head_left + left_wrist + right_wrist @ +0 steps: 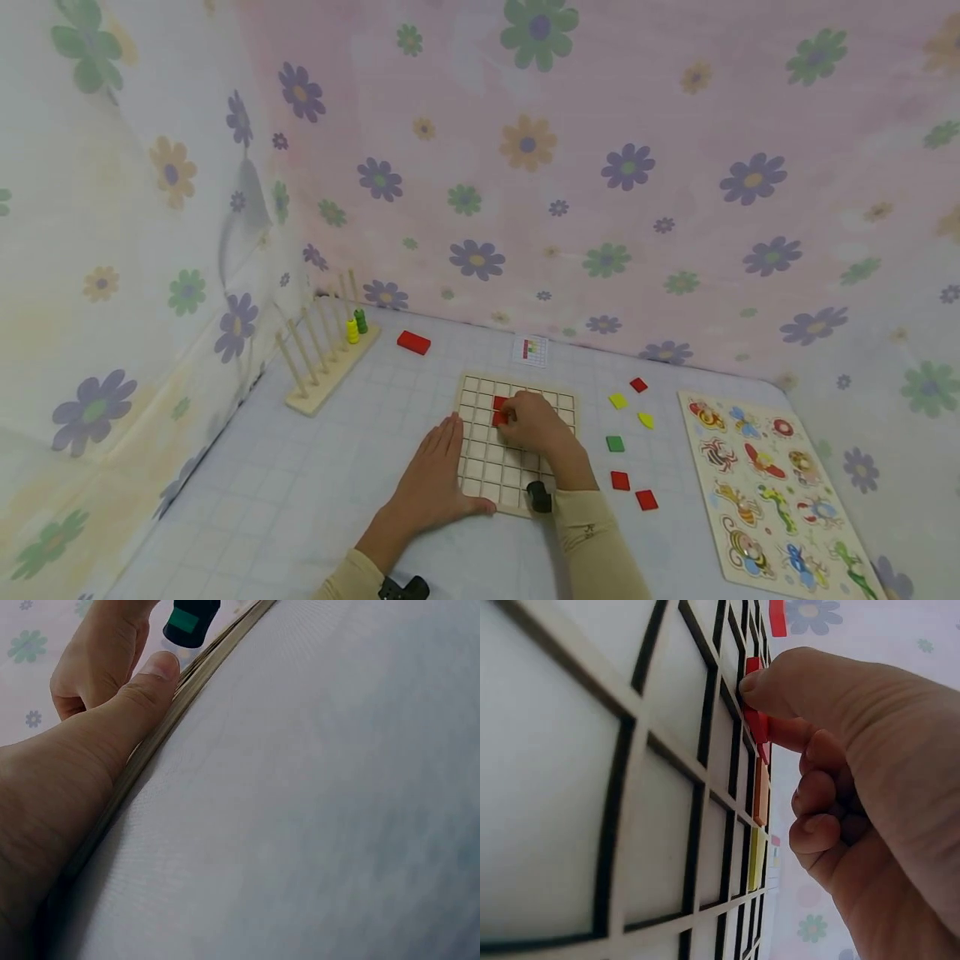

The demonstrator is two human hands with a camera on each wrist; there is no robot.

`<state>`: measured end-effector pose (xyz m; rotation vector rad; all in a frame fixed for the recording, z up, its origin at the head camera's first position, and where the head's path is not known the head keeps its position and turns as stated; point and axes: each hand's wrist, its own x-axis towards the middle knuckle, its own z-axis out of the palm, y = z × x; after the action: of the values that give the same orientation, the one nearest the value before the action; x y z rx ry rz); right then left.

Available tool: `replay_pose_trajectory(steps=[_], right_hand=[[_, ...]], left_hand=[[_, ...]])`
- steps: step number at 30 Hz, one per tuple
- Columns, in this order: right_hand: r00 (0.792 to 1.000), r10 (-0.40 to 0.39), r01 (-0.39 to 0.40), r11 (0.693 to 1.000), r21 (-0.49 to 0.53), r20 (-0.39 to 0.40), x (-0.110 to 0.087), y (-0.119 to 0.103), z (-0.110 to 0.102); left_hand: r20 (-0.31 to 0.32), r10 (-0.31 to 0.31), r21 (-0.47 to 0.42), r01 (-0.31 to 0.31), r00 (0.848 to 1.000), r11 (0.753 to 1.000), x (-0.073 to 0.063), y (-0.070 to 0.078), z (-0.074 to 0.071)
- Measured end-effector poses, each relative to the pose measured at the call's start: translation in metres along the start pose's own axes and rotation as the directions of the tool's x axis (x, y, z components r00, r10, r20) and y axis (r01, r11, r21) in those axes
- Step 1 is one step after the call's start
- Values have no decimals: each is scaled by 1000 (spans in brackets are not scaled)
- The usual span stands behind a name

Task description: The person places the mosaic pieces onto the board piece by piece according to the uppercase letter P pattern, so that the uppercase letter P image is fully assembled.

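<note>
A wooden grid board (474, 471) lies flat on the table. My left hand (429, 486) rests along its left side with fingers straight, its thumb (154, 690) against the near edge. Over the board, my right hand (537, 422) pinches a red square tile (754, 724) between thumb and index finger, at the grid's surface. Another red tile (498, 403) shows on the board just beyond those fingertips. In the right wrist view, an orange tile (760, 791) and a yellow tile (754, 859) sit in the grid; the hand hides them from the head view.
Right of the board lie loose red, yellow and green tiles (615, 443), then an insect puzzle board (720, 492). A small pattern card (531, 351) and a red block (413, 342) lie behind. A peg stand (330, 379) with yellow and green beads stands back left.
</note>
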<state>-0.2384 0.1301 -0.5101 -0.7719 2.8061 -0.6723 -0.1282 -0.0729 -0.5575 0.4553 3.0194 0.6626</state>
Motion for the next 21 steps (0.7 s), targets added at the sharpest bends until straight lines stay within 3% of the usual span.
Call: replay_pose_trajectory(steps=[21], right_hand=[[998,52,-51,998,-26,34,5,-7,-3]], left_hand=[[10,3,28,-3,1000,1000,0,1,-2]])
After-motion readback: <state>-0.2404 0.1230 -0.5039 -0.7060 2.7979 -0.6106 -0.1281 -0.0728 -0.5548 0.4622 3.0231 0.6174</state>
